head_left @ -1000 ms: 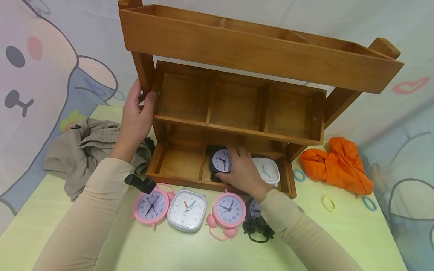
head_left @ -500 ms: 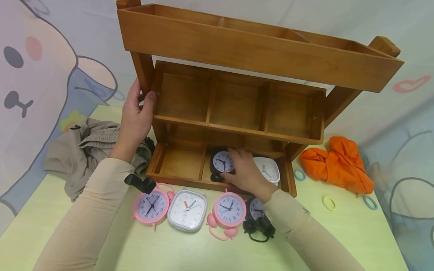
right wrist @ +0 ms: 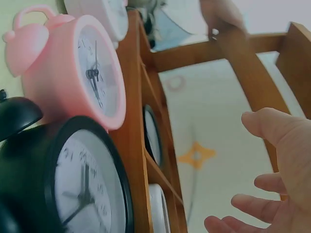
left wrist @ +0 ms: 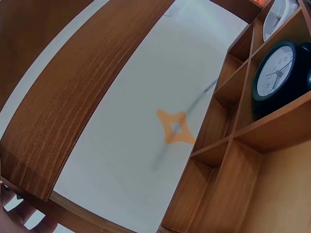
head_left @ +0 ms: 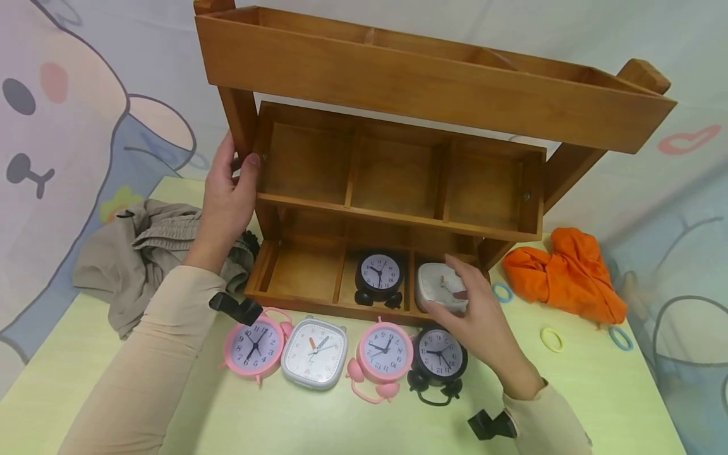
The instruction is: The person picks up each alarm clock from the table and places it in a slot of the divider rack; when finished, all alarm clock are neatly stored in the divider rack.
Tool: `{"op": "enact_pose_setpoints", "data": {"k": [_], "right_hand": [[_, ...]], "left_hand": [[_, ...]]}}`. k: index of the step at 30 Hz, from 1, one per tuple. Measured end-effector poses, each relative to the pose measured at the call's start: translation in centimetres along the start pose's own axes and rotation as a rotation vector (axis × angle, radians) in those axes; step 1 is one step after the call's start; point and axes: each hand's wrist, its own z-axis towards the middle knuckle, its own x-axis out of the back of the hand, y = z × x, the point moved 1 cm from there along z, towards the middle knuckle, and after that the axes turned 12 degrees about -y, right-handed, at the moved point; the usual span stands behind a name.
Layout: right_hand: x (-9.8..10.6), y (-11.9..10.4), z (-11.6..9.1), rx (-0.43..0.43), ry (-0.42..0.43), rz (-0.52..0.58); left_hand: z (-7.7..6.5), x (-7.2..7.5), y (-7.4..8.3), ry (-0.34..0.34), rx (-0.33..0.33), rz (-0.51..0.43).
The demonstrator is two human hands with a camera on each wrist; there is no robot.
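Left hand (head_left: 230, 189) grips the rack (head_left: 432, 82) at its left edge. Right hand (head_left: 478, 316) released — fingers (head_left: 469, 273) parted over white clock (head_left: 435, 287), bottom tier (head_left: 304, 275), right end. Black clock (head_left: 380, 275) beside it — middle compartment (head_left: 349, 281). Four clocks (head_left: 385, 354) on bench (head_left: 318, 423) along rack's front edge.

Head cam is looking forward and down from above, framing wooden rack (head_left: 392, 218) and table (head_left: 318, 420). Left wrist cam is sitting close at the rack's left end, facing right along it, rolled. Right wrist cam is facing back left, almost on the front black clock (right wrist: 87, 191). Both wrist views are sharing the orange star print (left wrist: 168, 128) and the racked black clock (left wrist: 277, 73).
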Motion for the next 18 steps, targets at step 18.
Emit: {"op": "enact_pose_setpoints", "data": {"k": [18], "right_hand": [[-1.8, 3.4, -7.6, -0.115, 0.19, 0.301]], "left_hand": [[-0.1, 0.0, 0.1, 0.003, 0.008, 0.0]]}}
